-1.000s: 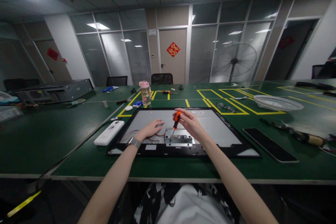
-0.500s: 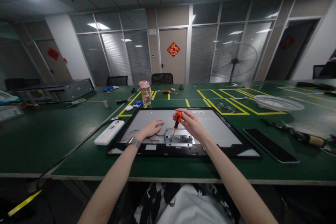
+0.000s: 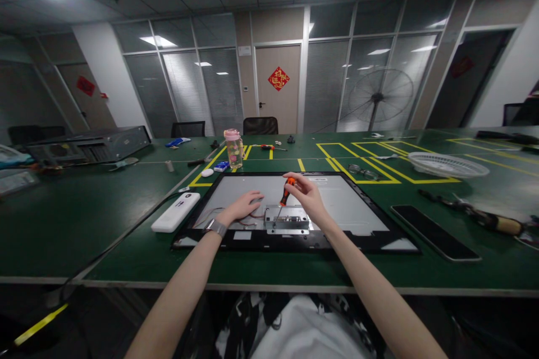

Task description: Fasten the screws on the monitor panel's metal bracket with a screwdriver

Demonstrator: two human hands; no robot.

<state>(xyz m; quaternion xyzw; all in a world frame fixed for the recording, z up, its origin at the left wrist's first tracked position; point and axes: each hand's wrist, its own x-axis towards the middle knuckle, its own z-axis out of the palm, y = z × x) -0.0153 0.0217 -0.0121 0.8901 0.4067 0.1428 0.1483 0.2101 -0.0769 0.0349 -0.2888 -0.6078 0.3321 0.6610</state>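
Observation:
My right hand [image 3: 307, 195] grips an orange and black screwdriver [image 3: 288, 190] by its handle, the shaft pointing down at a metal bracket [image 3: 286, 224] with connector ports. The bracket lies near the front edge of a flat display panel [image 3: 353, 207] with a black frame and pale grey back. My left hand [image 3: 245, 205] rests on the panel's left part, fingers stretched out and holding nothing. Beside it, thin wires [image 3: 210, 214] run over the panel. Exactly where the screwdriver's tip touches is too small to tell.
A white power bank [image 3: 176, 213] lies left of the panel, a dark phone [image 3: 433, 233] to its right. Behind stand a pink-lidded bottle [image 3: 234, 148] and a blue box [image 3: 221, 166]. Glasses [image 3: 364, 172], a white basket [image 3: 448, 164] and another screwdriver [image 3: 269, 147] lie farther back.
My right hand and the screwdriver handle have shifted slightly right, and the fingers have turned on the handle. My left hand stays in nearly the same place.

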